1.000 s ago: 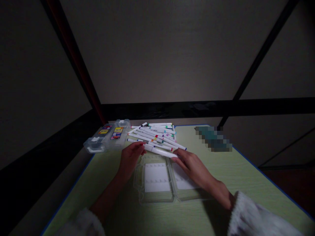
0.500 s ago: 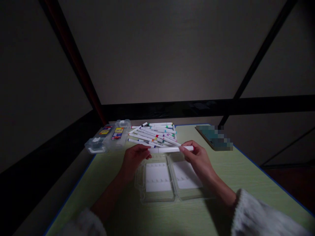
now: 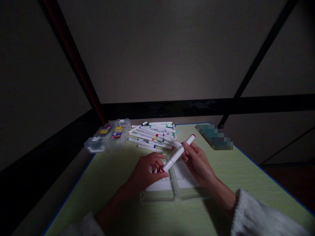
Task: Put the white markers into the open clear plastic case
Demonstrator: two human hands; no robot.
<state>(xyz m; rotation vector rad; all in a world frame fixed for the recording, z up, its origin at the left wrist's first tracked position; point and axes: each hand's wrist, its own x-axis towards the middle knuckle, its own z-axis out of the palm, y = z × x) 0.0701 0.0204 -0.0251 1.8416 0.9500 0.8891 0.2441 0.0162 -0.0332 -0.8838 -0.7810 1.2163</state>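
A white marker (image 3: 179, 154) with red ends is tilted in the air, its upper end leaning away to the right. My right hand (image 3: 197, 160) pinches it near the middle between thumb and fingers. Around its lower red end, my left hand (image 3: 147, 170) has thumb and index finger spread apart; whether a finger touches the end I cannot tell. Below both hands lies an opened clear plastic case (image 3: 159, 199) with white sheets inside, partly hidden by the hands.
Behind the hands lies a loose pile of white markers (image 3: 150, 131) with coloured ends. Clear plastic cases (image 3: 118, 144) with labels stand at the back left. A clipboard-like board (image 3: 214, 137), partly pixelated, lies at the back right of the green table (image 3: 246, 196).
The marker has swung from level to tilted, its left end coming down towards me. My left hand has loosened its grip there and moved lower and to the right.
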